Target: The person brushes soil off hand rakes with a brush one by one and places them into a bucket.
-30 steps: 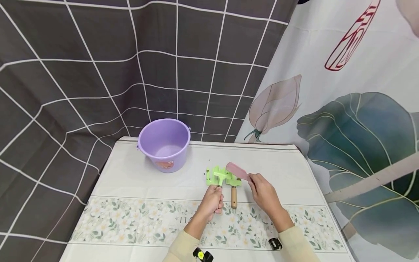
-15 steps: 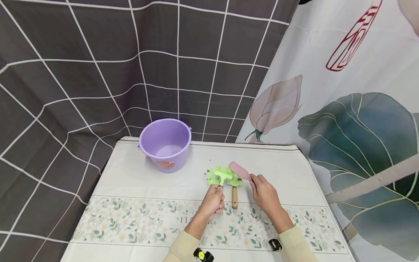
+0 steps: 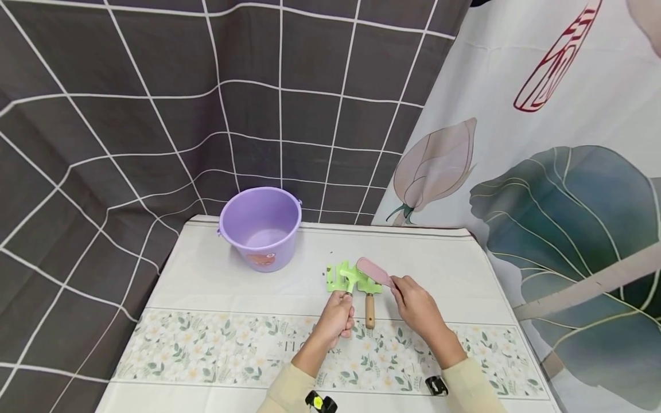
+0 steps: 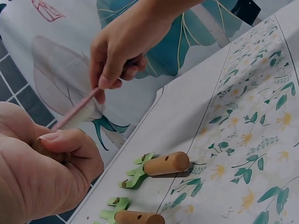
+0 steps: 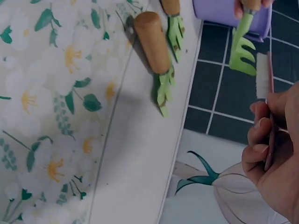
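My left hand [image 3: 334,318] grips the wooden handle of a small green garden hand fork [image 5: 243,53], held up over the table. In the head view its green head [image 3: 351,276] points away from me. A pink brush [image 3: 373,271] with white bristles [image 5: 262,77] is in my right hand [image 3: 419,304], its bristles close beside the fork's tines. Two more green garden tools with wooden handles lie on the table under them; one handle [image 3: 369,311] shows in the head view. Dark dirt spots mark the green heads of these lying tools [image 5: 164,91].
A purple bucket [image 3: 260,229] stands at the back left of the table. Dark specks dot the white tablecloth [image 3: 413,258] around the tools. A floral band [image 3: 206,350] crosses the cloth nearer me. Dark checked and leaf-printed curtains hang behind.
The pink brush shifted slightly right, then came back left over the held fork's head. My left hand with the fork has stayed nearly still.
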The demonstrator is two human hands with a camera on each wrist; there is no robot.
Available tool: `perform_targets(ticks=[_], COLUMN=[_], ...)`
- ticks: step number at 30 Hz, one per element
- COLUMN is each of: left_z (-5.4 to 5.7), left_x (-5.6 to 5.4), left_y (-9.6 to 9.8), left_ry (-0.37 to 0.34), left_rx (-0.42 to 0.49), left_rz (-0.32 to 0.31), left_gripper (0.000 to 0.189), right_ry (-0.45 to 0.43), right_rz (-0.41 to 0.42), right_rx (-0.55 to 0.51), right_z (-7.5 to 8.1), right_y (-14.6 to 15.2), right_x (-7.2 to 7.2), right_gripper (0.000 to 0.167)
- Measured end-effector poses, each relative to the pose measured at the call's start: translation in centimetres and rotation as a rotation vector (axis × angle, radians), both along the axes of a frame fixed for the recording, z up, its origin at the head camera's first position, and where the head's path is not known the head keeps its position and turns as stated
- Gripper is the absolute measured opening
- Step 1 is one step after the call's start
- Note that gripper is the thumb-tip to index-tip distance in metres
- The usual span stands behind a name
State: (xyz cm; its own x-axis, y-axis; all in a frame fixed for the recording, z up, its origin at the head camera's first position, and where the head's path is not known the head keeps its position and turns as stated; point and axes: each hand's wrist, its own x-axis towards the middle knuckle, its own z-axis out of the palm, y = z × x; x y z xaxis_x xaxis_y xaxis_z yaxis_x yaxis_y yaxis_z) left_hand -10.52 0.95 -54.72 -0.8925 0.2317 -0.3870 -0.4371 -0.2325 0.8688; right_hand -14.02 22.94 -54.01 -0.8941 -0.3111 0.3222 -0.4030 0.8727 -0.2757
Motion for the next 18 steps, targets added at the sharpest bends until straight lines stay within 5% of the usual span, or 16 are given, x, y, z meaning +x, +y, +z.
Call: perform_targets(ticks=[18], left_z=[0.1], left_x=[0.4], left_y=[0.1], left_ry=[-0.002], left_rx=[0.001], left_rz=[0.010], left_gripper=[0.021], right_ry=[0.005], right_rz=[-0.084], right_rx=[-0.003], right_z=[0.1], right_y=[0.7], right_x=[-0.9], right_gripper=[0.023])
